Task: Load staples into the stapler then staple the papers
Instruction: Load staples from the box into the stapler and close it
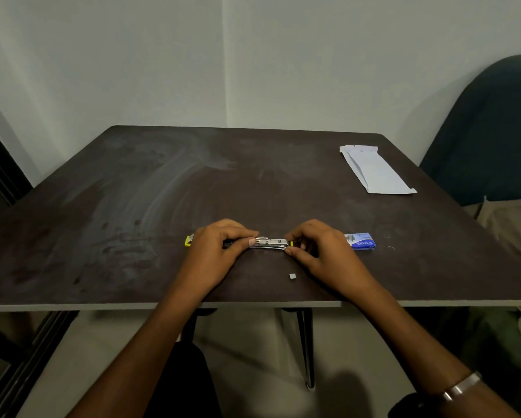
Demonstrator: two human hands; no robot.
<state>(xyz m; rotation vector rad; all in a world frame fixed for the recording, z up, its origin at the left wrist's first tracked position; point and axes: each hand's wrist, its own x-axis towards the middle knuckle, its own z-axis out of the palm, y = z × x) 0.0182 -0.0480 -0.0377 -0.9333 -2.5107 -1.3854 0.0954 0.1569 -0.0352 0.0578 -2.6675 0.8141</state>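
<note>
We sat at a dark brown table (162, 182) against pale walls (132, 55) (meeting in a corner), a dark chair (491, 131) at right.

Dark brown table (162, 182), rounded far corners, pale edge band along the near side; top shows smears and dull streaks, heaviest on the left half. Lying on it: a stapler (269, 242), opened out flat, metal channel facing up, with yellow ends, placed near the middle of the near edge. A blue staple box (360, 241) lies just to the right of it. A small grey block of staples (292, 276) sits closer to the near edge, apart from the stapler. Folded white papers (375, 171) lie near the far right corner, well apart from the rest.
</note>
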